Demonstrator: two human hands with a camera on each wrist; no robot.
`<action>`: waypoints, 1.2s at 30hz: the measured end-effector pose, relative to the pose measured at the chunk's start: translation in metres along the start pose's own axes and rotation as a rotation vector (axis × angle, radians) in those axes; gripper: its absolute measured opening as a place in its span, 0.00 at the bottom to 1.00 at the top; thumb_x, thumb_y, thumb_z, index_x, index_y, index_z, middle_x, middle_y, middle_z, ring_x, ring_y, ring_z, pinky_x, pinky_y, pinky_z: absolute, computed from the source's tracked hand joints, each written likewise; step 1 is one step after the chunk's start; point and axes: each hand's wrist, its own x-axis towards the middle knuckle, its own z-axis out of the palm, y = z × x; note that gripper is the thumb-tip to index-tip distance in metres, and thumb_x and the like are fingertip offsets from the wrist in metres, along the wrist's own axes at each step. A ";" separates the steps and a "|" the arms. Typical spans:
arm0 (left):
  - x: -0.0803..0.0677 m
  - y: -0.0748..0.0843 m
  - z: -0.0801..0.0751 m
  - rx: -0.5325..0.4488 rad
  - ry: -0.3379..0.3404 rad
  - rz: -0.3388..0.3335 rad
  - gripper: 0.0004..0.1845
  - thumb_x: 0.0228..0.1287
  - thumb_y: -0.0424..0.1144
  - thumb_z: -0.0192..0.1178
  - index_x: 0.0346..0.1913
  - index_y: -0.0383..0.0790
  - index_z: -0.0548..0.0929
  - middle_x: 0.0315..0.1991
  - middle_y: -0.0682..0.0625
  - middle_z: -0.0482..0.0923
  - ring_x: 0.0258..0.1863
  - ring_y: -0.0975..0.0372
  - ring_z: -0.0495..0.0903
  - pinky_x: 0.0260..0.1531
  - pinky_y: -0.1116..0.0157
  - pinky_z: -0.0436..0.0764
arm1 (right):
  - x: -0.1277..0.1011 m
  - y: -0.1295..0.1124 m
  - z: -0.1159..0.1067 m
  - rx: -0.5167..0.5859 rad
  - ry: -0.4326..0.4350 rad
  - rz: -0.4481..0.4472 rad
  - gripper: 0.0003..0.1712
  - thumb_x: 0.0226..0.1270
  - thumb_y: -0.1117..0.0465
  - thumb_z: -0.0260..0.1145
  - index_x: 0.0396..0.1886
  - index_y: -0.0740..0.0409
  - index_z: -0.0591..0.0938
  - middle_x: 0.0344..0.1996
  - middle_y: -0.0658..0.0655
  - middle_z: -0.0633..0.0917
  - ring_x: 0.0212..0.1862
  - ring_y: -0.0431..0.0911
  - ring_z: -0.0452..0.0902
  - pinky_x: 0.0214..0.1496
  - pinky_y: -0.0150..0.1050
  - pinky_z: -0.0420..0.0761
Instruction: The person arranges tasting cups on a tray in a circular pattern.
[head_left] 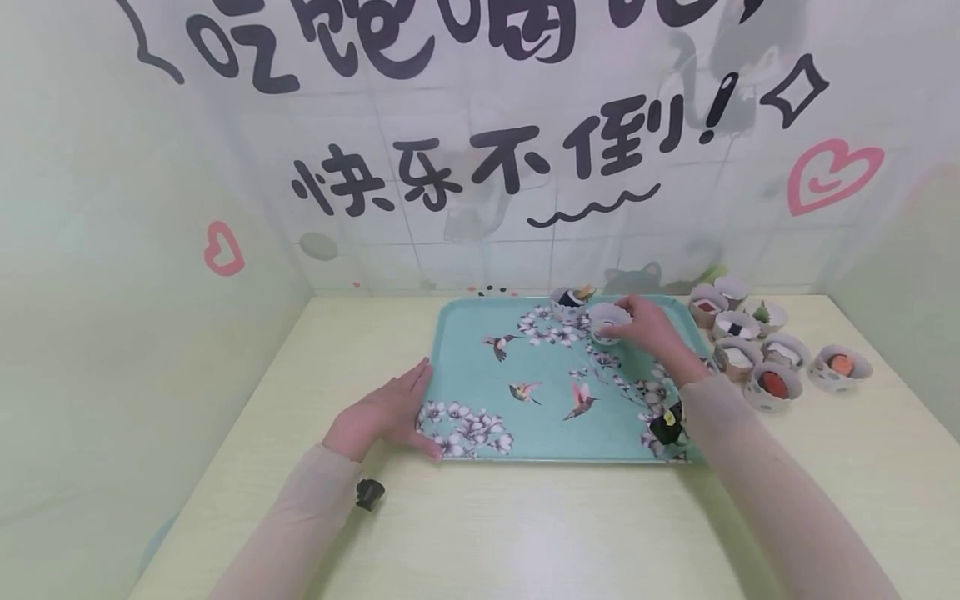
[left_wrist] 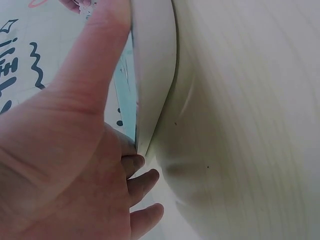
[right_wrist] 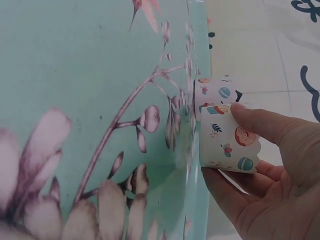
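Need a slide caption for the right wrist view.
Right hand holds a patterned cup at the floral tray, a second cup partly hidden behind it.

Wall writing (head_left: 506, 135) above the tray (head_left: 468, 350) cropped at top, tray's right rim partly hidden by a sleeve (head_left: 780, 483), held cup (head_left: 609, 317) over the tray with contents unclear, farther cup (right_wrist: 214, 90) partly hidden behind it from the right wrist, left hand (left_wrist: 65, 160) at the tray's left rim cropped in its wrist view

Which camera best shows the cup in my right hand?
The right wrist view: the cup is large there, its print clear. The head view shows it small, from above; the left wrist view, at most a sliver.
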 end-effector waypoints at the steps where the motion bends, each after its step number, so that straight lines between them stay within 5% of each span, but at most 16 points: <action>1: 0.000 0.000 0.000 0.001 -0.001 0.001 0.77 0.39 0.68 0.75 0.78 0.27 0.40 0.81 0.34 0.36 0.79 0.39 0.46 0.78 0.45 0.55 | 0.001 0.000 0.001 0.001 -0.002 0.005 0.42 0.68 0.49 0.67 0.71 0.70 0.64 0.70 0.74 0.67 0.72 0.67 0.62 0.73 0.63 0.68; 26: 0.001 -0.001 0.001 0.038 -0.001 0.016 0.76 0.39 0.69 0.73 0.78 0.26 0.40 0.80 0.33 0.36 0.79 0.39 0.46 0.78 0.45 0.56 | 0.014 -0.010 0.015 -0.007 0.001 0.108 0.42 0.67 0.51 0.68 0.73 0.67 0.62 0.71 0.72 0.67 0.71 0.65 0.63 0.74 0.63 0.67; 36: 0.000 0.000 -0.001 0.032 -0.004 0.005 0.76 0.39 0.68 0.74 0.78 0.26 0.40 0.81 0.33 0.36 0.79 0.39 0.46 0.78 0.44 0.55 | 0.005 -0.012 0.010 0.032 0.000 0.075 0.44 0.69 0.53 0.67 0.75 0.67 0.58 0.72 0.73 0.64 0.72 0.66 0.62 0.73 0.62 0.69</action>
